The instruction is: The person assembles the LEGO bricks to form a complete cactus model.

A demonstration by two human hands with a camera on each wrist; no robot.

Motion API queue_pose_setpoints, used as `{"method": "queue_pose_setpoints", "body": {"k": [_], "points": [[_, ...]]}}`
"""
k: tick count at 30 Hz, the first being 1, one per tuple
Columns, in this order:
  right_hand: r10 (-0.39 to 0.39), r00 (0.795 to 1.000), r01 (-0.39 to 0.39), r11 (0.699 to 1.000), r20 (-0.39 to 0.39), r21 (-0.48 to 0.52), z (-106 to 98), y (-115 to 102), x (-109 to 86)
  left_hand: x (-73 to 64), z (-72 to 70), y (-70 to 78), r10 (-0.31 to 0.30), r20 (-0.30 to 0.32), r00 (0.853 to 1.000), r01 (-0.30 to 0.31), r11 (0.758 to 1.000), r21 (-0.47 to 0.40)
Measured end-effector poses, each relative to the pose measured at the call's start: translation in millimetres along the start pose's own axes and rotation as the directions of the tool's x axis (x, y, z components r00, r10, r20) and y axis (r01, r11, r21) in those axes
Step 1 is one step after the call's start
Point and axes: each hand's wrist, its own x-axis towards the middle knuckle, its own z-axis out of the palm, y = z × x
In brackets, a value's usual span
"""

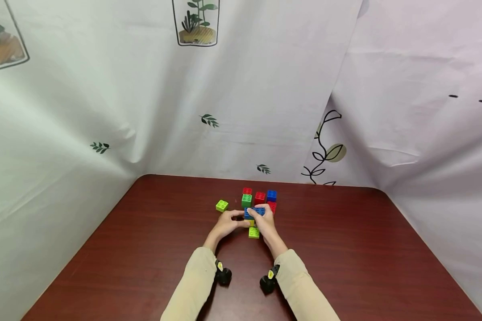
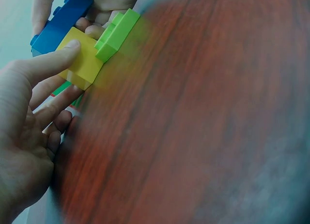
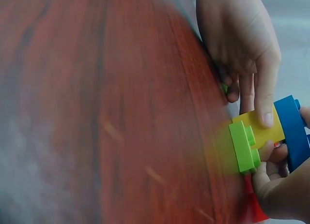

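A long blue toy brick (image 1: 255, 213) sits at the top of a yellow brick (image 2: 86, 59), touching it. My left hand (image 1: 228, 223) pinches the yellow brick, its thumb on the near face and fingers behind. With its thumb on the studs, my right hand (image 1: 266, 223) grips the blue brick. A lime green brick (image 3: 244, 146) stands close in front of the yellow one; whether they are joined I cannot tell. Fingers partly cover the join between blue and yellow.
Behind the hands on the brown table (image 1: 144, 249) lie a green brick (image 1: 247, 200), another blue brick (image 1: 272, 195) and several red bricks (image 1: 259, 197). Another lime green brick (image 1: 222, 205) lies beyond the left hand. A pale cloth (image 1: 245, 89) hangs past the table's far edge.
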Motion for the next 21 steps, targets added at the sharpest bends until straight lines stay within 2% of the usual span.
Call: {"method": "queue_pose_setpoints", "body": {"k": [14, 21], "points": [[0.005, 0.999, -0.005, 1.0, 0.044, -0.002, -2.3, 2.4, -0.3, 1.4, -0.7, 1.8, 0.025, -0.006, 1.0, -0.025, 0.999, -0.025], [0.022, 0.997, -0.021, 1.0, 0.077, -0.007, -7.4, -32.0, -28.7, 0.5, 0.8, -0.2, 0.016, -0.018, 1.0, -0.016, 0.999, -0.033]]}}
